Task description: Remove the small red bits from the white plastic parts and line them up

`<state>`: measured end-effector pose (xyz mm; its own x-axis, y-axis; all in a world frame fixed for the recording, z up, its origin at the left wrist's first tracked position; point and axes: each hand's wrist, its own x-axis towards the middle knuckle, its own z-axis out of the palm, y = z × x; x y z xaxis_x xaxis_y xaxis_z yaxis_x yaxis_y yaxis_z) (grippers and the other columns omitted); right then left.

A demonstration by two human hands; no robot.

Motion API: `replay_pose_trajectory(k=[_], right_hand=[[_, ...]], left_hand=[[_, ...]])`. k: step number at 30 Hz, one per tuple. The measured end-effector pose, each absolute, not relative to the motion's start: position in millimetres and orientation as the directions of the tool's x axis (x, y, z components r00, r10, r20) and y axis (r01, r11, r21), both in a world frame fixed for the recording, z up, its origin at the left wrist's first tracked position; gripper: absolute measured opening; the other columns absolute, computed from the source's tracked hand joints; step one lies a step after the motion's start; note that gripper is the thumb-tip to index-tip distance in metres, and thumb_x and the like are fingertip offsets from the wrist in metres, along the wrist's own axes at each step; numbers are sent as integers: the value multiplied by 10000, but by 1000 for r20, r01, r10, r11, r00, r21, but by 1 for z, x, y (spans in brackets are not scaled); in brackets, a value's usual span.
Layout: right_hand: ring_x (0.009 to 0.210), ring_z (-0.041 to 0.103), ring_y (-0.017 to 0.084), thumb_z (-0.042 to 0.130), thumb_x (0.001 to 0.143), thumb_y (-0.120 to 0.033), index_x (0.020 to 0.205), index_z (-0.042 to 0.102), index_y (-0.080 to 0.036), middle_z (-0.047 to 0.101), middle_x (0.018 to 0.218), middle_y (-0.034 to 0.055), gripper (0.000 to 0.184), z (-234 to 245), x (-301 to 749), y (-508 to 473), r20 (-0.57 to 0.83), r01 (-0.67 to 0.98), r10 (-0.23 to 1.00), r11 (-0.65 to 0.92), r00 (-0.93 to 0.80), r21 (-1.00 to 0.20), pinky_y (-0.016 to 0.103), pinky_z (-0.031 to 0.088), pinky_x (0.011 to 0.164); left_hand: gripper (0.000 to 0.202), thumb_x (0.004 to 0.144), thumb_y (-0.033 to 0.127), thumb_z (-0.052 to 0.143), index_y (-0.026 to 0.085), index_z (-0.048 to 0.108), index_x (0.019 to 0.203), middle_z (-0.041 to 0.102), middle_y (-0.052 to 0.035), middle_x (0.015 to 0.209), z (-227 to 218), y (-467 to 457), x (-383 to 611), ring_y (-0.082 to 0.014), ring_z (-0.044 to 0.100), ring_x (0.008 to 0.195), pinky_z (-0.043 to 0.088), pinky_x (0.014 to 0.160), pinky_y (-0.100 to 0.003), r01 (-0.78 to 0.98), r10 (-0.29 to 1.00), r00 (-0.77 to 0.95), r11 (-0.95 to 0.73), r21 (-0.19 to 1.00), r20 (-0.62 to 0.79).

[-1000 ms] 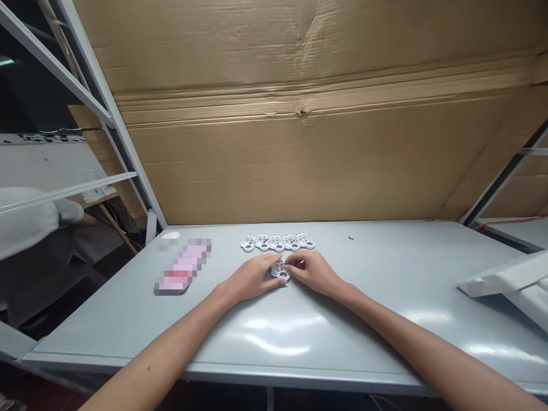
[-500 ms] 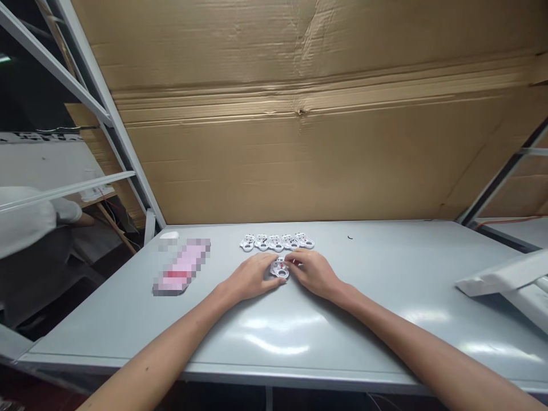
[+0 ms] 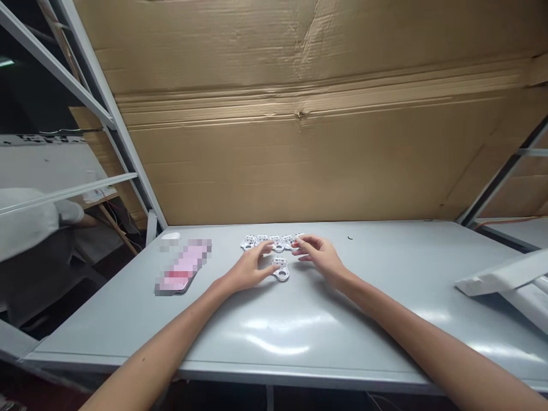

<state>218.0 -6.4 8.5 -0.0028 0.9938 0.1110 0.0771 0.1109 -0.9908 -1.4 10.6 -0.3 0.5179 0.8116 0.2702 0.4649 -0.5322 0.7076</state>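
Observation:
A white plastic part [image 3: 281,274] with a round hole at its near end lies on the table in front of me. My left hand [image 3: 252,266] is beside it, fingers spread, with the thumb tip at the part's left edge. My right hand [image 3: 320,254] is raised to the right of the part, a small red piece [image 3: 294,244] pinched at its fingertips; its exact kind is too small to make out. Just beyond both hands runs a row of several similar white plastic parts [image 3: 278,245]. My right fingers partly hide the row's right end.
A pixelated pink object [image 3: 186,267] lies at the left, with a small white item [image 3: 172,236] behind it. A tiny dark bit [image 3: 350,237] lies at the back right. Cardboard [image 3: 299,171] walls the back. White bars [image 3: 500,274] jut in from the right. A person's sleeve [image 3: 68,211] shows far left.
My right hand has lifted off the near white part and moved slightly away and right with the small red piece. My left fingers have spread and loosened from around the part.

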Motion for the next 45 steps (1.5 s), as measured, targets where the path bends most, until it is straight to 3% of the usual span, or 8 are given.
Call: replay_pose_trajectory(k=[4, 9, 21, 31, 39, 42, 45], right_hand=[[957, 710, 232, 647, 873, -324, 859, 659, -186, 725, 1028, 116, 140, 8, 220, -5, -106, -144, 994, -107, -14, -984, 349, 571, 883], [1000, 709, 228, 623, 888, -268, 946, 634, -177, 737, 1040, 135, 108, 5, 221, -4, -200, -287, 979, -201, -31, -937, 355, 551, 959], [988, 715, 233, 644, 873, -291, 1047, 603, -162, 712, 1117, 158, 221, -1, 222, 0, -247, -321, 956, -287, -158, -903, 364, 553, 959], [1078, 688, 234, 707, 836, -264, 1073, 610, -180, 711, 1116, 140, 270, -5, 223, 3, -264, -325, 945, -316, -192, -891, 361, 538, 1009], [1000, 711, 217, 666, 852, -195, 1040, 638, -153, 747, 1004, 117, 194, 15, 234, -3, -172, -178, 964, -210, -205, -962, 360, 534, 1002], [965, 717, 210, 661, 852, -179, 1112, 626, -156, 756, 982, 111, 264, 26, 246, -2, -103, 23, 983, -100, -152, -995, 350, 540, 962], [919, 715, 210, 597, 871, -174, 1179, 602, -177, 761, 945, 79, 308, 27, 258, 3, 27, 378, 1000, 27, -7, -925, 344, 531, 888]], left_hand=[[643, 832, 219, 679, 191, 409, 1415, 564, -184, 1348, -4, 21, -2, -294, 582, 1236, 473, 1045, -479, 326, 876, 416, -393, 860, 243], [749, 780, 97, 675, 224, 350, 1444, 526, -185, 1366, -3, 27, -4, -289, 642, 1155, 541, 948, -471, 115, 919, 353, -229, 966, 176], [800, 798, 57, 715, 228, 302, 1461, 660, -121, 1182, 0, 27, -3, -230, 735, 931, 530, 975, -518, 23, 951, 275, -151, 988, 139], [856, 696, 135, 827, 168, 371, 1419, 668, -146, 1151, 3, 26, -3, -220, 732, 867, 571, 881, -437, 51, 955, 249, -176, 983, 158], [853, 652, 238, 873, 155, 440, 1382, 725, -106, 1024, 9, 22, -2, -233, 730, 833, 567, 837, -417, 158, 960, 236, -190, 969, 149], [838, 653, 241, 871, 157, 454, 1376, 743, -86, 964, 11, 20, -2, -249, 730, 863, 556, 871, -434, 183, 965, 225, -177, 967, 134], [784, 676, 210, 848, 163, 471, 1362, 747, -79, 963, 11, 20, -2, -258, 728, 897, 549, 910, -455, 187, 971, 211, -151, 971, 111]])
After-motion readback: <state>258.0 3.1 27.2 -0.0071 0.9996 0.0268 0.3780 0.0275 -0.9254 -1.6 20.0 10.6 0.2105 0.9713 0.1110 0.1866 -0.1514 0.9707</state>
